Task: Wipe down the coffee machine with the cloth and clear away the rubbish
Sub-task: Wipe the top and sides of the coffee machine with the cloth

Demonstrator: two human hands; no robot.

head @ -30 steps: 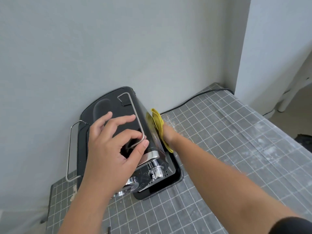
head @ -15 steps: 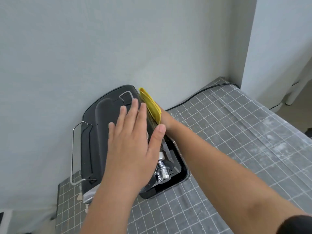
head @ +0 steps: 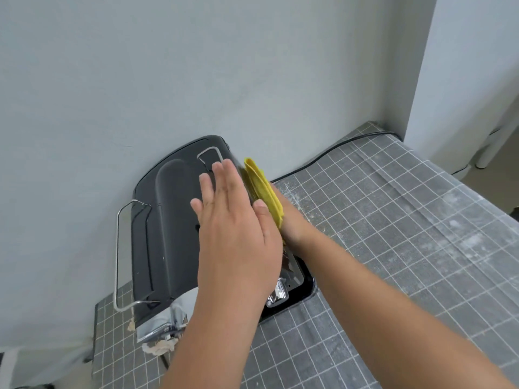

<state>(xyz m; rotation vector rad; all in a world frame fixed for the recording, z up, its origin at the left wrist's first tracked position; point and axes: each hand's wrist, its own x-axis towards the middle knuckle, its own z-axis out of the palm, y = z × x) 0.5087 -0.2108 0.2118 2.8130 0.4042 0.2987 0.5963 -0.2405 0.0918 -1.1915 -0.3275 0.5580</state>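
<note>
The black coffee machine [head: 165, 237] stands against the wall at the table's back left, seen from above, with chrome parts at its front. My left hand [head: 233, 234] lies flat on its top, fingers straight and slightly apart, holding nothing. My right hand [head: 292, 220] presses a folded yellow cloth [head: 262, 189] against the machine's right side; most of that hand is hidden behind the left one. A crumpled scrap of whitish paper [head: 158, 346] lies on the table at the machine's front left corner.
The table [head: 393, 248] carries a grey grid-marked mat with white dusty smears. A black power cable [head: 331, 153] runs along the back edge toward the wall corner. A chrome wire rail [head: 118, 256] sticks out on the machine's left side.
My left hand went from gripping the machine's top edge with curled fingers to lying flat. The cloth and right hand slid back along the right side, toward the wall.
</note>
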